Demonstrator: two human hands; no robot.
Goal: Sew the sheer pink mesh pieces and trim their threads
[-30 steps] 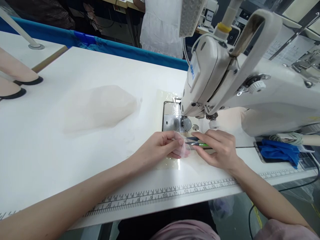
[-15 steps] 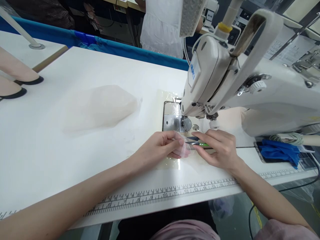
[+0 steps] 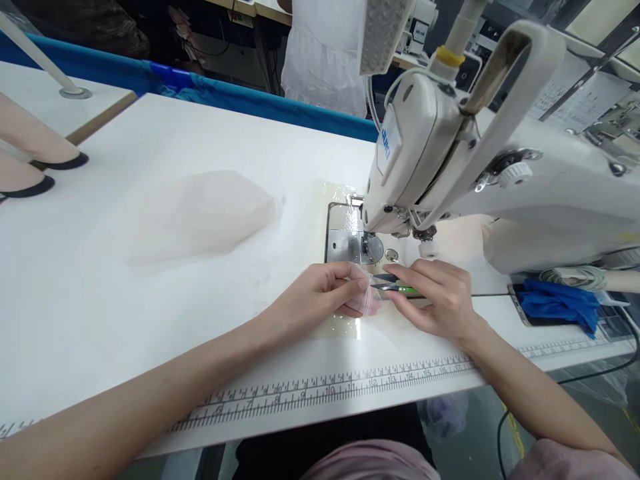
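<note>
head view, from here: left hand (image 3: pixel 333 288) thumb + fingers pinched tight on sheer cloth (image 3: pixel 369 301), just nearside of needle plate (image 3: pixel 343 247). right hand (image 3: pixel 439 295) nearer the snips (image 3: pixel 397 288), holding 'em btwn thumb & fingers, part-spread. blades slightly apart; can't tell if touching cloth. cloth lies immed. left of right fingers, edge running approx near-to-far; snips' axis approx sideways, tips pointing left.

Long white smooth-topped table (image 3: pixel 150 147) fills most of fg, brightly lit, black printed ruler scale (image 3: pixel 330 391) along nr edge. 2nd white table w/ brown edge (image 3: pixel 30 81), upper L. Blue cloth strip (image 3: pixel 280 110) behind. Pale wood-topped table (image 3: pixel 273 12) in dim bkgd. Grey floor (image 3: pixel 473 460), lower R.
</note>
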